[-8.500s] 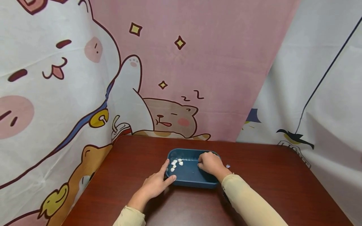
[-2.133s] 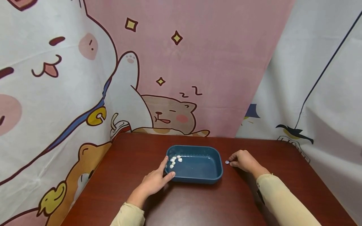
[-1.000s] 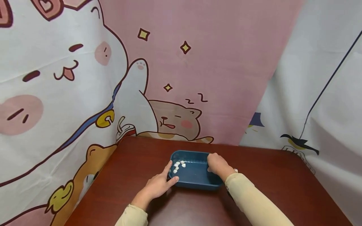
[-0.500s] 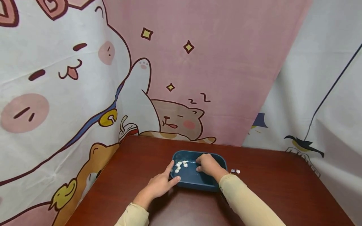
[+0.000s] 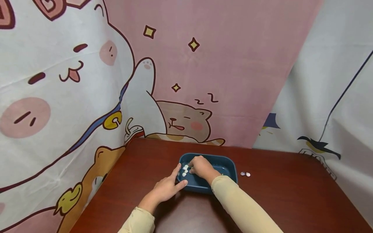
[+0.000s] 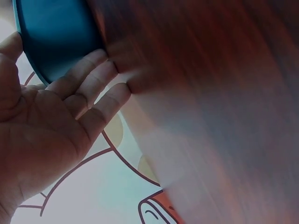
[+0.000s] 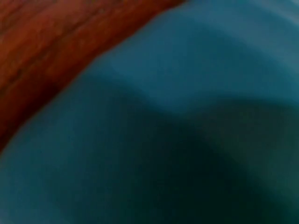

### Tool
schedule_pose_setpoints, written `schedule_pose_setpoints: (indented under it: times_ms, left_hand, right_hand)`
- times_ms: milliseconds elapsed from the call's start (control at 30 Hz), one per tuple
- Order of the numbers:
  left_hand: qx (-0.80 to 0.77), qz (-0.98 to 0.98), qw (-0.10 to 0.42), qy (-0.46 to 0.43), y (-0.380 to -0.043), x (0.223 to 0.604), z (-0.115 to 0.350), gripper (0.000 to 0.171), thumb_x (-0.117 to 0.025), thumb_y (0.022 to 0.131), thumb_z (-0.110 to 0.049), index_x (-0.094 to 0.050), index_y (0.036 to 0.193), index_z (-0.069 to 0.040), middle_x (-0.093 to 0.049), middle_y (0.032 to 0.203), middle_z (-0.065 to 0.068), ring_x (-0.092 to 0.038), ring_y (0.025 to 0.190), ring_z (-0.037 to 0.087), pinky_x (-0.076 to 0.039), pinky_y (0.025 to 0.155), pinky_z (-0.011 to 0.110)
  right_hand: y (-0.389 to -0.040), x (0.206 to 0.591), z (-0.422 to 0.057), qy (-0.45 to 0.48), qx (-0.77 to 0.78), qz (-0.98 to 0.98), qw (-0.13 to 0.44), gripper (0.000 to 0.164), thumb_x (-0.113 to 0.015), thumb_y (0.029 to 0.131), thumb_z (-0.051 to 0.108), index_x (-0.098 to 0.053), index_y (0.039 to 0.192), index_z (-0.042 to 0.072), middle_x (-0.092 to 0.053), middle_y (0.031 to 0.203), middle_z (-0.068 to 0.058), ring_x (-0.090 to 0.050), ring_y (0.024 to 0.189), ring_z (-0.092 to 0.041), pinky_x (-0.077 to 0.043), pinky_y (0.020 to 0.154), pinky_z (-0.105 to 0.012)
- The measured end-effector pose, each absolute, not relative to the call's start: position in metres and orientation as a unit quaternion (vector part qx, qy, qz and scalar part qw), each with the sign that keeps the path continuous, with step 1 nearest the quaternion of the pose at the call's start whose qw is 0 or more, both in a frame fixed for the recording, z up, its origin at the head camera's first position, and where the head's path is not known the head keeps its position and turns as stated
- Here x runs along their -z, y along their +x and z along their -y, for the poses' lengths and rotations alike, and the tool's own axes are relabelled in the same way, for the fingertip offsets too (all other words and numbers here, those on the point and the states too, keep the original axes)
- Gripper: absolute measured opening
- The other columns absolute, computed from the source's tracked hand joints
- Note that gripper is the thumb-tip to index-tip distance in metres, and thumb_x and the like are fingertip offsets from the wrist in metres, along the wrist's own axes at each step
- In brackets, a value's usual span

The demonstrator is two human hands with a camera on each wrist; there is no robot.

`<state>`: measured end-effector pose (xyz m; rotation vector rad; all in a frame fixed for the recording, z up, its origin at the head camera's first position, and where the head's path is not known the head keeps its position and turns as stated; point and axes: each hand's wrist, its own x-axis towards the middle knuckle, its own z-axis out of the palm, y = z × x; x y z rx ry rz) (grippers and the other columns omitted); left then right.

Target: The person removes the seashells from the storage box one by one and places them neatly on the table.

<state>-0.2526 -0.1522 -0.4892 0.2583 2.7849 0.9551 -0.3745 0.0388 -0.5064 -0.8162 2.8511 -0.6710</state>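
Observation:
A dark blue rectangular tray (image 5: pixel 229 161) stands on the table. Small white shell-like pieces (image 5: pixel 184 174) lie grouped at its left end. My left hand (image 5: pixel 166 187) rests against the tray's left end, fingers at the side and thumb at the front rim. In the left wrist view its fingers (image 6: pixel 88 70) stretch along the tray's outer wall. My right hand (image 5: pixel 201 167) reaches into the tray, its fingertips right beside the white pieces; whether they pinch one is too small to tell. The right wrist view is blurred, showing mostly blue tray wall (image 7: pixel 117 140).
Two small pieces, one purplish (image 5: pixel 243 173) and one whitish (image 5: pixel 248 174), lie side by side on the reddish-brown table (image 5: pixel 279 187), right of the tray. Printed cartoon cloth (image 5: pixel 227 81) hangs behind the table and at its sides.
A whitish piece has joined the purplish one right of the tray. My right hand has gone from beside the tray back inside and leftward to the white pieces. The left hand stays put.

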Motion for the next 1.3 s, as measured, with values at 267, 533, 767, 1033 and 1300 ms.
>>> schedule_pose_setpoints:
  times_ms: [267, 533, 767, 1033, 1300]
  left_hand:
    - [-0.331, -0.935, 0.099, 0.080, -0.252, 0.489, 0.150, 0.089, -0.057, 0.105, -0.062, -0.018, 0.173, -0.020, -0.050, 0.163, 0.023, -0.060, 0.139, 0.046, -0.046, 0.110, 0.072]
    - [-0.341, -0.932, 0.104, 0.071, -0.251, 0.493, 0.152, 0.090, -0.058, 0.103, -0.064, -0.018, 0.173, -0.022, -0.049, 0.164, 0.022, -0.059, 0.140, 0.046, -0.045, 0.110, 0.073]
    - [-0.338, -0.933, 0.099, 0.073, -0.250, 0.488, 0.152, 0.091, -0.059, 0.103, -0.064, -0.018, 0.173, -0.023, -0.049, 0.164, 0.022, -0.060, 0.139, 0.046, -0.046, 0.109, 0.072]
    - [-0.332, -0.935, 0.098, 0.082, -0.253, 0.487, 0.149, 0.091, -0.058, 0.103, -0.065, -0.019, 0.173, -0.022, -0.051, 0.162, 0.022, -0.063, 0.135, 0.045, -0.048, 0.108, 0.070]
    - [-0.333, -0.935, 0.100, 0.074, -0.254, 0.486, 0.153, 0.091, -0.058, 0.103, -0.064, -0.018, 0.173, -0.023, -0.050, 0.163, 0.022, -0.061, 0.137, 0.045, -0.047, 0.109, 0.070]
  right_hand:
    - [-0.370, 0.507, -0.041, -0.255, 0.208, -0.944, 0.040, 0.016, -0.081, 0.094, 0.008, -0.085, 0.109, 0.005, -0.083, 0.109, -0.010, -0.079, 0.105, -0.026, -0.063, 0.093, -0.044]
    - [-0.366, 0.511, -0.053, -0.243, 0.212, -0.945, 0.053, 0.016, -0.081, 0.095, 0.008, -0.083, 0.110, 0.006, -0.082, 0.108, -0.008, -0.076, 0.101, -0.024, -0.062, 0.095, -0.046]
    - [-0.363, 0.509, -0.061, -0.230, 0.215, -0.945, 0.086, 0.012, -0.076, 0.099, 0.012, -0.071, 0.110, 0.010, -0.072, 0.101, -0.004, -0.064, 0.090, -0.019, -0.059, 0.096, -0.047]
    - [-0.367, 0.503, -0.081, -0.269, 0.228, -0.930, 0.105, 0.010, -0.077, 0.099, 0.012, -0.076, 0.109, 0.011, -0.073, 0.099, -0.001, -0.063, 0.089, -0.016, -0.059, 0.092, -0.043]
    - [-0.374, 0.505, -0.094, -0.278, 0.267, -0.920, 0.071, 0.006, -0.083, 0.092, 0.010, -0.083, 0.091, 0.016, -0.073, 0.084, 0.006, -0.059, 0.078, -0.012, -0.059, 0.078, -0.033]
